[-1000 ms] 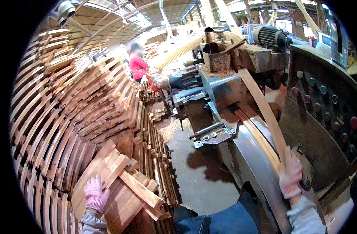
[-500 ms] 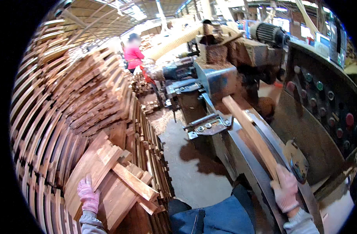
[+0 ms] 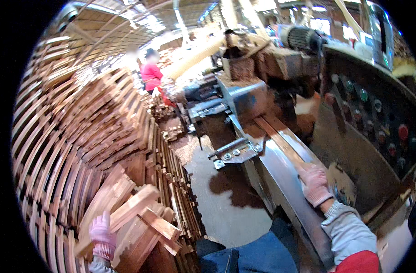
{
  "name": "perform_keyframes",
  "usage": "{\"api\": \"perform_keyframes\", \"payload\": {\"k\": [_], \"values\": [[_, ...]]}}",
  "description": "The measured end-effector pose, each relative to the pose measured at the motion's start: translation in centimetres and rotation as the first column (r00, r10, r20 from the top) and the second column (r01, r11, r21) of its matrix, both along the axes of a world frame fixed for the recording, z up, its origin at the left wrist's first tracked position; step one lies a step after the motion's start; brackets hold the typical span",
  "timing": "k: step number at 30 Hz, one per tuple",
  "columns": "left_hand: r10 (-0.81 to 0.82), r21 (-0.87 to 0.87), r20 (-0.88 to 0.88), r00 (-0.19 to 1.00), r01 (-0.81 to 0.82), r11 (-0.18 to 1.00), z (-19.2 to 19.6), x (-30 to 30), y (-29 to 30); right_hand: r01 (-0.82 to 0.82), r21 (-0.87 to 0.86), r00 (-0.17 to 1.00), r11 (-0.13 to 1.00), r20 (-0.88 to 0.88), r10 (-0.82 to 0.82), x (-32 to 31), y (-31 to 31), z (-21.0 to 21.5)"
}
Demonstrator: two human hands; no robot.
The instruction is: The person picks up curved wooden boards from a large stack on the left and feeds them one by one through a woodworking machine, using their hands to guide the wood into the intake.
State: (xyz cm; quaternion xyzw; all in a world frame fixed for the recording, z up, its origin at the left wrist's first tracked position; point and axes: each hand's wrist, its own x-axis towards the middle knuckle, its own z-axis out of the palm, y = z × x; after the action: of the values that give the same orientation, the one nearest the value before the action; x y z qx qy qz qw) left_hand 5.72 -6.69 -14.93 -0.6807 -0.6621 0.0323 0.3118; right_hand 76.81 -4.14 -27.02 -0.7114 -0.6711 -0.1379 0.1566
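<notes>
My right hand (image 3: 314, 184), in a pale pink knit glove, is closed on the near end of a long wooden strip (image 3: 280, 142). The strip lies along the machine's metal bed (image 3: 292, 195), and its far end is at the machine's housing (image 3: 246, 98). On the left, my left hand (image 3: 102, 234), also in a pink glove, grips a short wooden piece (image 3: 137, 203) lying aslant over other pieces. Its fingers point up across the wood, and the thumb side is partly hidden. Beneath are a wide board (image 3: 103, 193) and another short block (image 3: 160, 223).
Tall stacks of wooden strips (image 3: 99, 123) fill the left side. A control panel (image 3: 371, 113) with coloured buttons stands at the right, below a grey motor (image 3: 301, 37). A metal guide bracket (image 3: 240, 152) juts out over the grey floor (image 3: 230, 195). A person in red (image 3: 150, 75) stands far back.
My right hand has moved forward along the bed, and the strip has slid farther into the machine. My left hand has lifted one end of a short piece and tilted it.
</notes>
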Motion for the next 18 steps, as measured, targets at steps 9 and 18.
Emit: {"api": "perform_keyframes", "payload": {"k": [9,18], "values": [[-0.517,-0.431,-0.011,0.856,0.462,0.775,4.2,24.2,8.0,-0.538,0.255,0.729,0.804,-0.337,0.595,-7.7,2.7,3.9],[-0.977,0.21,-0.051,0.206,0.959,0.191,0.6,40.8,9.5,-0.144,-0.059,0.877,0.988,-0.47,0.1,-9.8,-17.0,7.3]]}}
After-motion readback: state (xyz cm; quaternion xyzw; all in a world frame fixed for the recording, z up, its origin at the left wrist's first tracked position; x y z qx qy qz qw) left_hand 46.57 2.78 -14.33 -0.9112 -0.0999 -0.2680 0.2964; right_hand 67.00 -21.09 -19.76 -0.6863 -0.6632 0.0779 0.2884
